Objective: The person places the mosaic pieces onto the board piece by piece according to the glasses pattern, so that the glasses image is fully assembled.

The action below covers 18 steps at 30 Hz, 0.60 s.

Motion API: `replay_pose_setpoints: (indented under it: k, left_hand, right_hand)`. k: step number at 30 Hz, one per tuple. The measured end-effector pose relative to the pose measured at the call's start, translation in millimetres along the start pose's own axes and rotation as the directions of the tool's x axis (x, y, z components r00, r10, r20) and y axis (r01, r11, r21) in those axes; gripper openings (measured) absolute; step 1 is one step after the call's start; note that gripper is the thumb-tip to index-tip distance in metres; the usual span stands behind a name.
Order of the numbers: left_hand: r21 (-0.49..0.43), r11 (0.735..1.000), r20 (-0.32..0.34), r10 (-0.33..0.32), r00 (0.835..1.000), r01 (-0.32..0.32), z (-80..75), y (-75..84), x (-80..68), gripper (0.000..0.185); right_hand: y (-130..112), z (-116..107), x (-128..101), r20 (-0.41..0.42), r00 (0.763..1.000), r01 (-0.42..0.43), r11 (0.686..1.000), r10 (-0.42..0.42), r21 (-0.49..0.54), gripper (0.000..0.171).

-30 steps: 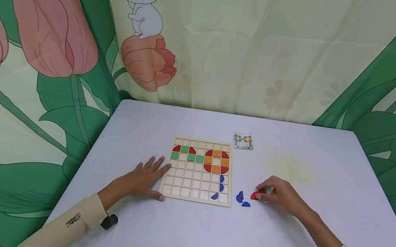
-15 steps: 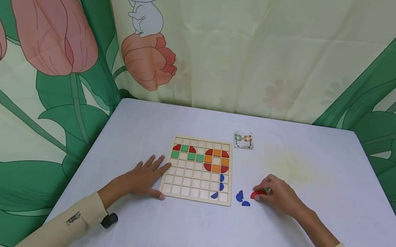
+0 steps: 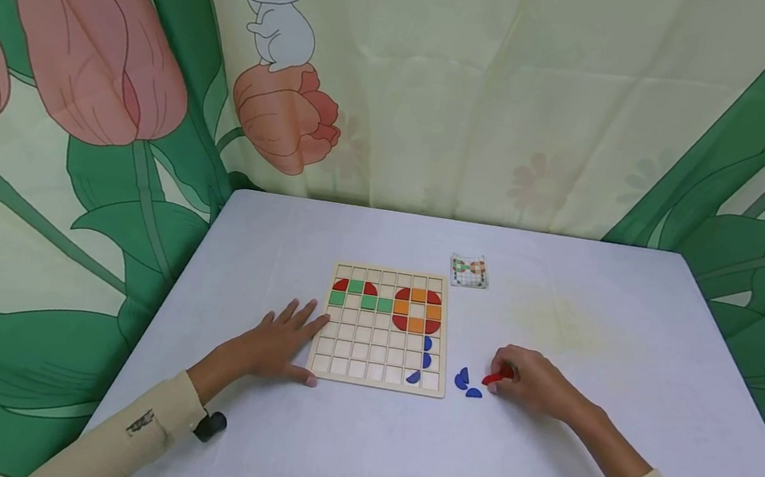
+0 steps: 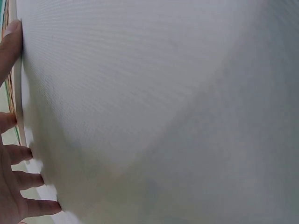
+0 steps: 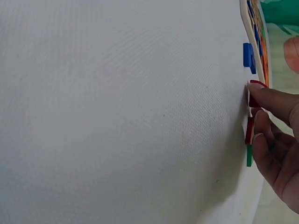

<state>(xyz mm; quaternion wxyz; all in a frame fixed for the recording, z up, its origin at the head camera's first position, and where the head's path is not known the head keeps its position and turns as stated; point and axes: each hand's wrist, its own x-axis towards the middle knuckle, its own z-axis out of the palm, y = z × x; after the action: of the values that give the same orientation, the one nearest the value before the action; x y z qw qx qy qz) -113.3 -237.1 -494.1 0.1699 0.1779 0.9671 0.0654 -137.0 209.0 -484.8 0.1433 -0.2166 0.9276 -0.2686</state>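
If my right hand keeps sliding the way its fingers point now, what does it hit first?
The right hand, pinching a red piece, points left, so it would likely first meet the two loose blue pieces, then the wooden board; depth is uncertain.

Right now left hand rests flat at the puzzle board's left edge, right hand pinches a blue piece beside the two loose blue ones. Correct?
One error: the piece under the right hand is red, not blue. The head view shows the red piece at its fingertips, right of the two loose blue pieces. The left hand does rest flat at the puzzle board's left edge.
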Motion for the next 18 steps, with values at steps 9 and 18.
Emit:
replay_pose_setpoints:
  k: [9,18]
  left_hand:
    - [-0.006,1.0,0.005,-0.002,1.0,0.002,1.2,-0.6,0.1,0.11]
    - [-0.009,1.0,0.002,0.002,1.0,-0.002,0.9,-1.1,-0.1,0.11]
  right_hand:
    - [-6,-4,3,0.01,1.0,0.021,0.994,-0.022,0.107,0.018]
    - [-13,-5,13,0.053,0.996,0.061,0.977,-0.074,0.206,0.019]
